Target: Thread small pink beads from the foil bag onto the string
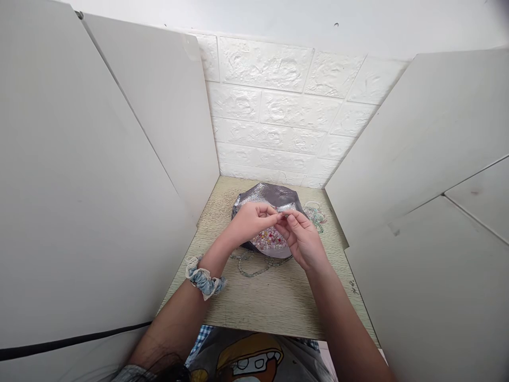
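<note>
My left hand (254, 220) and my right hand (303, 239) meet above a silvery-grey bag (278, 195), fingertips pinched close together. Between them is something tiny and reddish, too small to make out. Below the hands, many small pink, white, red and yellow beads (269, 239) lie in the opened bag. A blue and white scrunchie (205, 278) circles my left wrist. One strand of small greenish beads (254, 274) rests on the table in front of the bag, and more green and clear strands (315, 217) are to its right.
The light wooden table (262, 307) stands between pale panels on the left and right. A white brick-patterned wall (274, 106) rises behind it. Small metallic pieces (352, 287) lie near the table's right edge.
</note>
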Demonstrator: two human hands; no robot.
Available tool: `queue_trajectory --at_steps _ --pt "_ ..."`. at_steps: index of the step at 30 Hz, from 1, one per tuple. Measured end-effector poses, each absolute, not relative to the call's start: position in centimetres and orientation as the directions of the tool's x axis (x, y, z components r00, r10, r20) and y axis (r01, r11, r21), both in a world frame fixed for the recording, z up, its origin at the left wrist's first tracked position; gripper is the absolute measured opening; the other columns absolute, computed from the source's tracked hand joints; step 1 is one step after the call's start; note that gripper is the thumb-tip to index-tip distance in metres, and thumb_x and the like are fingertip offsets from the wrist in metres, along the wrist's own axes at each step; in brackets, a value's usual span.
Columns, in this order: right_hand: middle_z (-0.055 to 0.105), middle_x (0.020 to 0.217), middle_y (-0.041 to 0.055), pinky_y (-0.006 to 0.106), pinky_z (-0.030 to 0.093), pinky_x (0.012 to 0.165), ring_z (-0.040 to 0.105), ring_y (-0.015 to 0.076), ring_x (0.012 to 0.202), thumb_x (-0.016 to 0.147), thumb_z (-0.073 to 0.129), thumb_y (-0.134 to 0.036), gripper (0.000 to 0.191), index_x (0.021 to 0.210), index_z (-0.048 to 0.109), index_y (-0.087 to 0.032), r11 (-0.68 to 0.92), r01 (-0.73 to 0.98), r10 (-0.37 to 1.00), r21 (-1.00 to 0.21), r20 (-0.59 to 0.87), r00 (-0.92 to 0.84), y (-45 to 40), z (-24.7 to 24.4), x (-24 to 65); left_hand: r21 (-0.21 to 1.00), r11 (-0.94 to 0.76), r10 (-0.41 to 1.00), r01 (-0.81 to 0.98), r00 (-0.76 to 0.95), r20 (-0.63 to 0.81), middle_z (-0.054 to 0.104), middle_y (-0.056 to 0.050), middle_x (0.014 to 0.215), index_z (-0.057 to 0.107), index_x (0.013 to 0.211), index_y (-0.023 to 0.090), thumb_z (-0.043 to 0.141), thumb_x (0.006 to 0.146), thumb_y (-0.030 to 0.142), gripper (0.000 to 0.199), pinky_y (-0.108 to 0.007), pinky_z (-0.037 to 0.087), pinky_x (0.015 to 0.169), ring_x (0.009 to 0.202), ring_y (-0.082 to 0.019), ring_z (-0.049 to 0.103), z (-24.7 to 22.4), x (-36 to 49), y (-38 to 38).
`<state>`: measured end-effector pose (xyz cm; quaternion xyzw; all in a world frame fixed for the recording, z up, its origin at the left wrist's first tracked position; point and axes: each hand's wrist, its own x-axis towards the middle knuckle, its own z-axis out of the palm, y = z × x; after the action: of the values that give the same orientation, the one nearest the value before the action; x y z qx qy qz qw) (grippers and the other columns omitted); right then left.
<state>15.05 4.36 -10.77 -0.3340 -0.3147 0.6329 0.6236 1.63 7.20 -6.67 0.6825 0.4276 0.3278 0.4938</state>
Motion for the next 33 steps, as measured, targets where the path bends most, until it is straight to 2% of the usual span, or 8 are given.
queue_trajectory --at_steps 3,11,33 --pt "0.063 0.073 -0.0012 0.020 0.050 0.073 0.059 0.0071 0.073 0.065 0.064 -0.027 0.012 0.074 0.062 -0.019 -0.026 -0.583 1.000 -0.812 -0.030 -0.003 4.32 -10.86 15.07 0.953 -0.136 0.909 0.270 0.416 0.011 0.042 0.004 0.048 0.059 0.065 0.012 0.056 0.067 0.034 0.022 -0.017 0.023 0.041 0.043 -0.003 0.029 -6.64 1.63 7.16" --pt "0.064 0.074 -0.0014 0.020 0.050 0.074 0.060 0.0073 0.075 0.067 0.063 -0.026 0.011 0.075 0.062 -0.019 -0.024 -0.590 1.000 -0.807 -0.019 -0.013 4.26 -10.73 14.98 0.956 -0.125 0.908 0.265 0.419 0.003 0.040 0.004 0.049 0.058 0.064 0.012 0.055 0.066 0.040 0.028 -0.017 0.021 0.041 0.044 -0.004 0.028 -6.69 1.69 7.14" --pt "0.064 0.075 -0.0016 0.020 0.050 0.074 0.060 0.0074 0.077 0.068 0.062 -0.026 0.011 0.077 0.062 -0.020 -0.013 -0.564 1.000 -0.826 -0.012 -0.004 4.29 -10.97 15.10 0.947 -0.193 0.905 0.258 0.420 0.070 0.052 0.001 0.057 0.060 0.067 0.013 0.054 0.068 0.039 0.027 -0.019 0.031 0.048 0.052 -0.006 0.041 -7.10 1.54 7.32"
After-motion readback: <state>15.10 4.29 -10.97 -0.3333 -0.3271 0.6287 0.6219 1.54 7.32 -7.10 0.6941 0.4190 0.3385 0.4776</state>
